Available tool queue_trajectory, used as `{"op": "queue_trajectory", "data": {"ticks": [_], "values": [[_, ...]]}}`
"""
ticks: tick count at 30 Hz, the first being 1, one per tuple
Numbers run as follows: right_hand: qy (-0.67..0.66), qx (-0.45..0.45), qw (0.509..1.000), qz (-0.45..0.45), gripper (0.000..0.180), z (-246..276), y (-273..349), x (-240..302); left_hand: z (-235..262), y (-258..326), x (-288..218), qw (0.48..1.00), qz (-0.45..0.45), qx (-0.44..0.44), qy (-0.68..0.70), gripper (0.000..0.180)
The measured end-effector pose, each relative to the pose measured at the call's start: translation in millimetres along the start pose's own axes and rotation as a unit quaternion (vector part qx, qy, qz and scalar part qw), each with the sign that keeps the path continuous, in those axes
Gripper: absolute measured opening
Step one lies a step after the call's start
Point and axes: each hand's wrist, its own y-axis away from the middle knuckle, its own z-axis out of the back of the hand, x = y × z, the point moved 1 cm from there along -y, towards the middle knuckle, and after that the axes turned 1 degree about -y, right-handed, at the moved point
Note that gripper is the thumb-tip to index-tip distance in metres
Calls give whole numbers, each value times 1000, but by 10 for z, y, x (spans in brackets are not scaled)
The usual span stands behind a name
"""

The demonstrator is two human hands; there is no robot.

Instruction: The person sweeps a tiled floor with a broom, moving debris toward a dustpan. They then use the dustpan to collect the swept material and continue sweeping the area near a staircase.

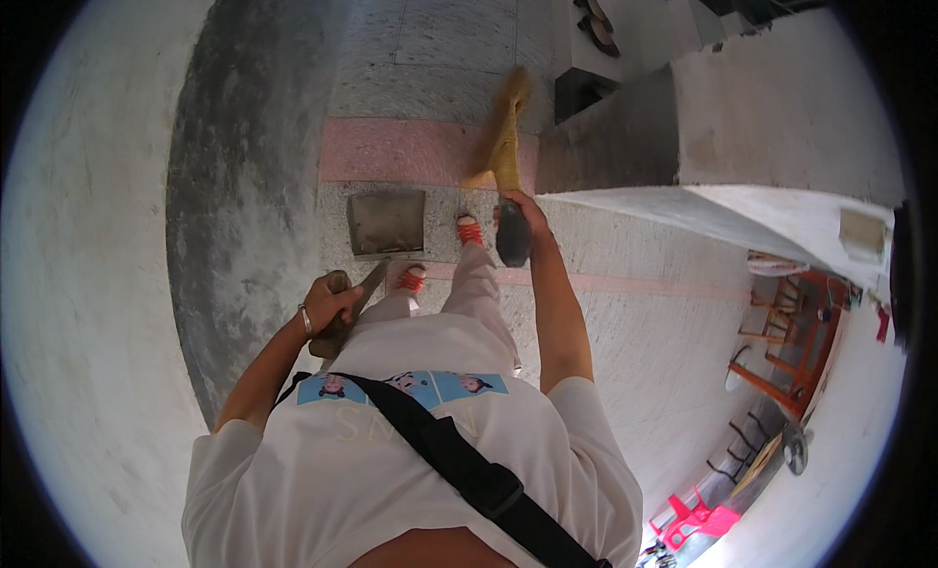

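Observation:
My right hand [528, 214] is wrapped round the dark grip of a short straw broom [506, 143]. Its yellow bristles, blurred by motion, fan out over a pink floor strip. Lower and to the left, my left hand [330, 302] is closed round the handle [365, 293] of a dustpan [388, 223]. The grey, squarish pan is over the speckled floor, left of my feet; its surface looks bare apart from faint smudges. The broom bristles are ahead and right of the pan, apart from it.
A dark-based wall [244, 197] runs along my left. At right, a white wall end [611, 128] juts out near the broom. Beyond it, dark shoes [598, 26] sit on a white step. Wooden furniture [806, 348] and a pink plastic stool [696, 519] stand at far right.

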Motion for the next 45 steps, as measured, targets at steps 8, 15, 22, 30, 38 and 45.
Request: {"op": "queue_trajectory", "data": {"ticks": [8,15,22,30,38,45], "values": [[83,-107,990,46,27,206,-274,641,-376,-115,-213,994,23,-100,40,23],[83,-32,995,-42,22,138,-962,995,-759,-205,-474,984,41,-157,73,23],[57,61,995,-51,28,376,-742,1403,-972,-305,-553,975,50,-182,117,23],[118,-116,985,-37,29,48,-756,786,-1190,-323,-504,971,43,-171,162,24],[114,62,986,-101,28,-115,-599,1117,-1296,-192,-386,966,39,-183,178,22],[108,-28,973,-204,25,444,-324,741,-1468,41,-121,956,31,-216,198,21]]}}
